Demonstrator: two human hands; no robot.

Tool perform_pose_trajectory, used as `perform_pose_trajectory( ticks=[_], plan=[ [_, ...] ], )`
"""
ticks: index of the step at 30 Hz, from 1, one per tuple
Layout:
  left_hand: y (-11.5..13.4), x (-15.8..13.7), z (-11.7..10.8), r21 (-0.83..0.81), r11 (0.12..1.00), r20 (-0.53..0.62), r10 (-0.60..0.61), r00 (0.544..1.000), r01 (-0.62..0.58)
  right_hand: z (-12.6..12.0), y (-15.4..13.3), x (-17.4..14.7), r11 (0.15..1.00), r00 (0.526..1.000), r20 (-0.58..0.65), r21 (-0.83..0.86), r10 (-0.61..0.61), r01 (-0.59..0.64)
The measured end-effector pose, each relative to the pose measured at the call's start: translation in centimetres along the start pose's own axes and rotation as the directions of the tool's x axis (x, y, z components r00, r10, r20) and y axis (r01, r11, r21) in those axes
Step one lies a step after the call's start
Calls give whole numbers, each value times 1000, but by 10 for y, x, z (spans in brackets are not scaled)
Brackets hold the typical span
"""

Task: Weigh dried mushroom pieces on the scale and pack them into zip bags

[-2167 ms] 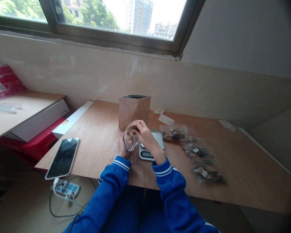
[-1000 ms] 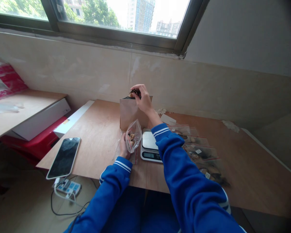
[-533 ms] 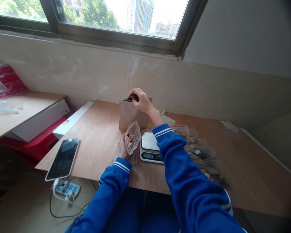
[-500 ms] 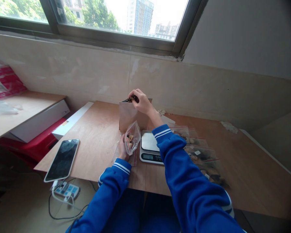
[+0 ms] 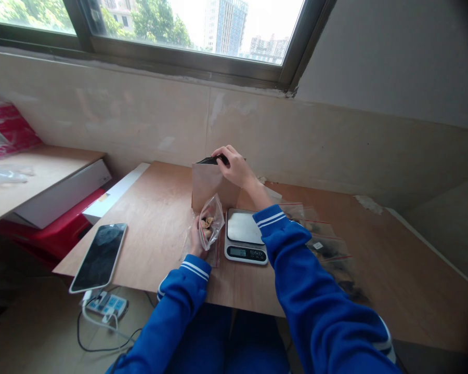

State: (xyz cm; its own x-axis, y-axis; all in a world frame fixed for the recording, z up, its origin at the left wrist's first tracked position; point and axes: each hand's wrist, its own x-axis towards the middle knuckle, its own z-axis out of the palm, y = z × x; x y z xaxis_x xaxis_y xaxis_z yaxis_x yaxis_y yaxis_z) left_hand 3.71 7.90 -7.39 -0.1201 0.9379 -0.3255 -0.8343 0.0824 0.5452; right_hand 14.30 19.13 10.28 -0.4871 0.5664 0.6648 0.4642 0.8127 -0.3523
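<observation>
- Right hand (image 5: 236,167) has shifted slightly rightward from half a second ago, uncovering more of the digital scale (image 5: 244,228); the dark pieces then pinched in its fingers no longer show clearly.
- Nearest, two blue sleeves (image 5: 323,306) with white cuff stripes reach over a wooden table (image 5: 156,218).
- At the table's left edge lies a phone (image 5: 99,257), with a power strip (image 5: 109,304) below it.
- Left hand (image 5: 195,240) is curled around a clear zip bag (image 5: 215,214), its mouth open; tan dried pieces (image 5: 206,225) sit inside.
- Just right of that bag is the digital scale; farther right, clear packets (image 5: 327,246) lie partly hidden by the right sleeve.
- Beyond the zip bag, a brown paper bag (image 5: 207,183) stands upright, open at the top. The right hand is at its mouth, fingers loosely bent; whether they hold anything cannot be told.
- Behind are a pale wall (image 5: 159,117) and a window (image 5: 253,26).
</observation>
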Motion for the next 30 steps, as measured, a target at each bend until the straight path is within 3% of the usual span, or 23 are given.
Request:
perform_pose_trajectory(
  ticks=[5,10,12,15,17,18,19,21,22,24,27,30],
  plan=[
    [3,-1,-1,14,999,-11,-29,1000,30,-11,3,4,987,983,93,14,156,-158],
    [2,-2,-2,9,1000,7,-7,1000,6,-11,4,9,983,965,189,-28,184,-182],
    [3,-5,1,12,1000,3,0,1000,-1,-12,-4,7,988,976,156,-50,153,-147],
    [5,-11,8,17,999,11,27,1000,-28,-21,-27,-6,996,996,-22,-7,88,-88],
    [6,-15,11,14,998,26,56,998,-57,-30,-49,-21,988,988,-73,71,139,-134],
    [7,-16,13,6,997,32,74,997,-75,-34,-59,-30,977,983,1,114,183,-181],
    [7,-16,14,-7,995,38,96,995,-96,-36,-69,-40,959,964,155,154,215,-239],
    [6,-15,15,-43,990,58,138,989,-136,-35,-83,-59,928,839,506,174,203,-330],
    [5,-14,14,-58,988,71,149,986,-145,-30,-87,-67,925,773,606,155,188,-346],
    [2,-11,13,-70,988,92,144,985,-137,-15,-89,-81,946,732,654,73,194,-315],
    [-2,-8,10,-59,994,105,98,990,-92,12,-84,-92,980,738,648,-73,187,-184],
    [-3,-6,6,-36,998,101,58,993,-55,35,-75,-98,986,668,725,-126,168,-111]
  ],
)
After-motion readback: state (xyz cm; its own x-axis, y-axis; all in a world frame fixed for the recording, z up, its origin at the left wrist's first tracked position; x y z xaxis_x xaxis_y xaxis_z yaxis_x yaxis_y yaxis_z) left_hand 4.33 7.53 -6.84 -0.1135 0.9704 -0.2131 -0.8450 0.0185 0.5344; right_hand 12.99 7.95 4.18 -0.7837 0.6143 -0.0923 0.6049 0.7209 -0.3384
